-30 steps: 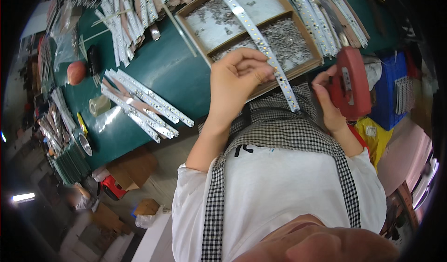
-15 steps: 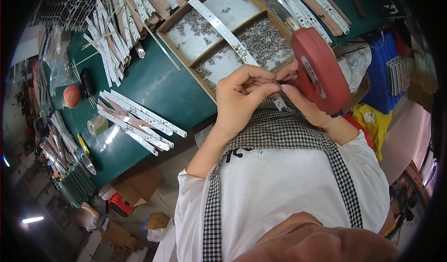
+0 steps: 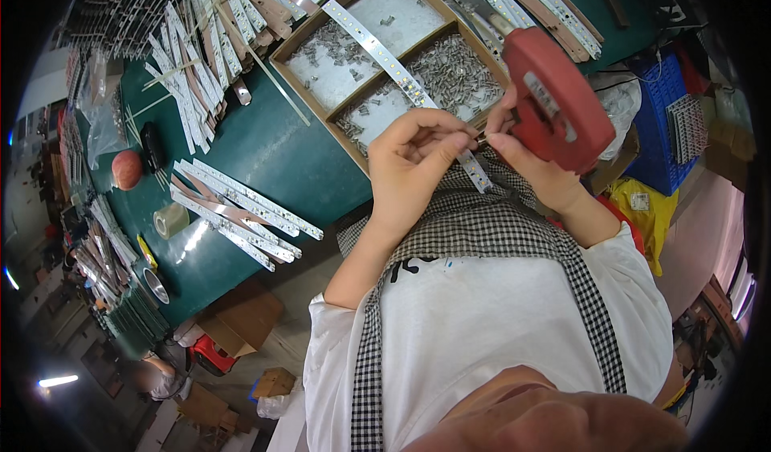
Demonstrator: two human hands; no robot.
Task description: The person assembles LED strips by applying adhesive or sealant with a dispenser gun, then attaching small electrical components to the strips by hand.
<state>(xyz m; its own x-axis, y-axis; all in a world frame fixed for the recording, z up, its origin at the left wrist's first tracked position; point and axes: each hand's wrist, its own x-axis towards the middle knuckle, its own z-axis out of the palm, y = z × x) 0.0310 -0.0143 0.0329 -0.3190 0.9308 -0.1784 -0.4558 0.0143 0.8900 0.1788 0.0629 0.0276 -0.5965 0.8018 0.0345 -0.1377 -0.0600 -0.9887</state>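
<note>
A long white LED strip board (image 3: 373, 48) lies slantwise across a divided wooden box, and its near end passes under my left hand (image 3: 414, 159). The fingers and thumb of that hand are closed on the strip near this end. Close by on the right, my right hand (image 3: 538, 167) has its thumb and forefinger drawn together beside the strip; anything tiny between them is hidden. A red rounded tool body (image 3: 558, 102) with a metal shaft covers part of the right hand, and I cannot tell whether it is gripped. The box (image 3: 361, 90) holds many small metal pieces.
Several strip boards (image 3: 241, 211) lie on the green table (image 3: 273, 143), with larger heaps (image 3: 189, 74) behind. A tape roll (image 3: 171, 220), a red round fruit (image 3: 127, 169) and a black-handled tool (image 3: 151, 143) are at left. A blue crate (image 3: 662, 130) stands at right.
My right hand has moved slightly away from my left, opening a small gap between their fingertips. The red tool body has shifted upward and tilted. The left hand stays on the strip.
</note>
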